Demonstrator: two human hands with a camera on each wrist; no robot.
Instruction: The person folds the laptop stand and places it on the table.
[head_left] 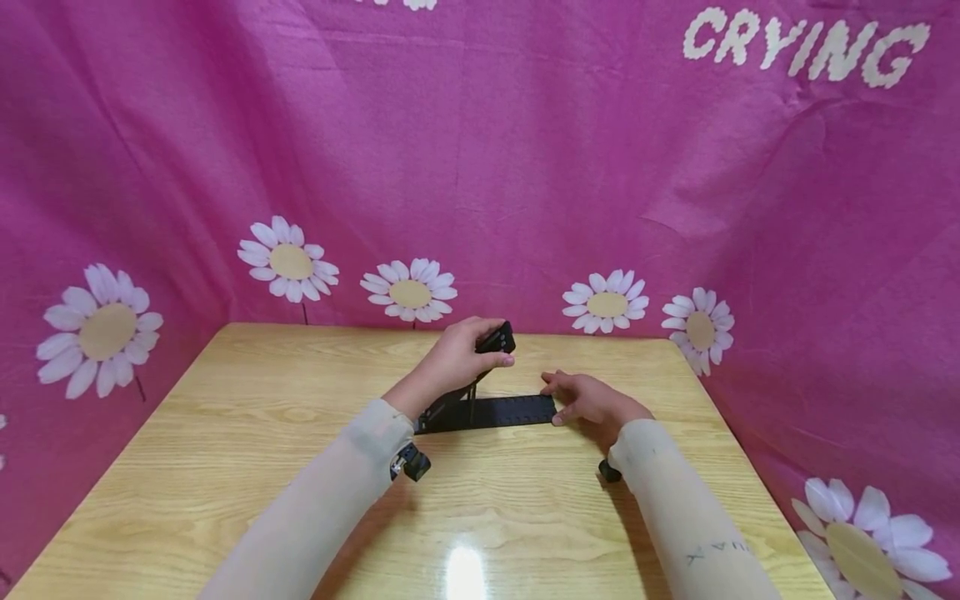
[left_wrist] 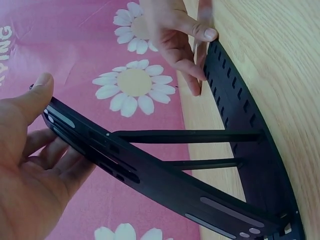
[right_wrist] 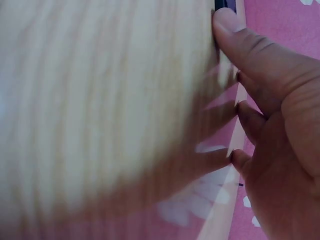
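A black folding stand (head_left: 491, 412) lies on the wooden table (head_left: 247, 433), its slotted base plate (left_wrist: 239, 107) flat on the wood. Its upper plate (left_wrist: 150, 176) is lifted at an angle, hinged at the left end, and two thin struts (left_wrist: 190, 136) join it to the base. My left hand (head_left: 491, 350) holds the raised free end, thumb (left_wrist: 37, 92) on top and fingers beneath. My right hand (head_left: 557, 402) pinches the right end of the base plate, thumb (right_wrist: 235, 35) against its tip and fingers on the far side. The right wrist view is blurred.
Pink cloth with white daisies (head_left: 408, 292) hangs close behind the table and along both sides. The table's back edge runs just beyond the hands. Small black wrist cameras (head_left: 411, 462) sit under both forearms. Bare wood lies in front of the stand.
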